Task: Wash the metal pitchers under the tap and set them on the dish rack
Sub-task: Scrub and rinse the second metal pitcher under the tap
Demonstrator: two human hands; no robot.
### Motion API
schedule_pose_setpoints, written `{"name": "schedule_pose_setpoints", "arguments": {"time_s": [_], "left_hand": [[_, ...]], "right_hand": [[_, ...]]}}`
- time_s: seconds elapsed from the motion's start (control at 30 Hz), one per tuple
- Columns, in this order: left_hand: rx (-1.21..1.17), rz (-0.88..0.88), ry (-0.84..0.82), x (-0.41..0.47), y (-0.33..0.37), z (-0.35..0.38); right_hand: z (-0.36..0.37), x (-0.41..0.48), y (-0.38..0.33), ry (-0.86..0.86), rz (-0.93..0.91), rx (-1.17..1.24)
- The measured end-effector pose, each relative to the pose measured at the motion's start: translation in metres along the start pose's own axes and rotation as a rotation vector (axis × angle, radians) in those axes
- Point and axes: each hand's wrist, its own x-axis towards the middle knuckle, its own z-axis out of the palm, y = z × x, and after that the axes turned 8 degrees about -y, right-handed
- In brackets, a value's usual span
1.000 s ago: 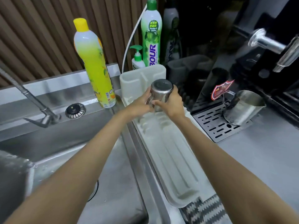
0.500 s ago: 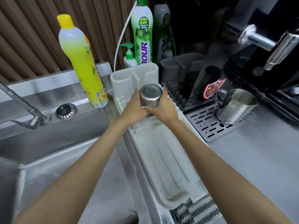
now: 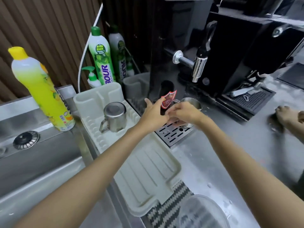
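One metal pitcher (image 3: 115, 117) stands upside down at the far end of the white dish rack (image 3: 148, 175), handle toward me, with no hand on it. A second metal pitcher (image 3: 191, 102) stands upright on the slotted drip tray (image 3: 171, 135) in front of the black coffee machine. My right hand (image 3: 184, 112) lies over its near side, fingers blurred and curled around it. Just left of it, my left hand (image 3: 153, 112) is open with straight fingers, beside a red sticker (image 3: 167, 99). Most of the second pitcher's body is hidden.
A yellow detergent bottle (image 3: 42, 92) and green bottles (image 3: 101, 58) stand behind the sink (image 3: 41, 170). The coffee machine's steam wand (image 3: 199, 65) hangs above the tray. Another person's hand (image 3: 283, 114) rests on the counter at far right. A striped cloth (image 3: 167, 206) and clear container (image 3: 202, 211) lie near me.
Both hands let go of the upturned pitcher, which now stands on the rack, and moved right to the second pitcher on the drip tray. The view swung right.
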Motion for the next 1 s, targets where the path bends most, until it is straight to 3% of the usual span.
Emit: {"name": "schedule_pose_setpoints", "arguments": {"time_s": [0.17,0.23,0.43,0.53,0.73,0.87,0.93,1.0], "left_hand": [[-0.024,-0.075,-0.091,0.015,0.029,0.018],[0.059,-0.042,-0.131,0.022,0.037,0.029],[0.223,0.047,-0.095,0.053,0.037,0.046],[0.238,0.031,-0.126,0.063,0.031,0.050],[0.189,0.019,-0.091,0.064,0.017,0.053],[0.150,0.063,-0.099,0.062,0.010,0.045],[0.014,0.069,-0.156,0.053,0.005,0.034],[-0.269,0.014,-0.278,0.038,0.000,0.023]], "right_hand": [[-0.046,-0.008,0.033,0.504,-0.011,0.114],[-0.053,0.000,0.042,0.593,-0.017,0.051],[-0.049,0.026,0.052,0.458,0.049,-0.429],[-0.046,0.032,0.055,0.357,0.065,-0.391],[-0.053,0.029,0.066,0.323,-0.019,-0.248],[-0.062,0.019,0.062,0.167,-0.077,-0.258],[-0.061,0.013,0.058,0.086,-0.096,-0.262],[-0.056,0.003,0.049,0.017,-0.107,-0.276]]}}
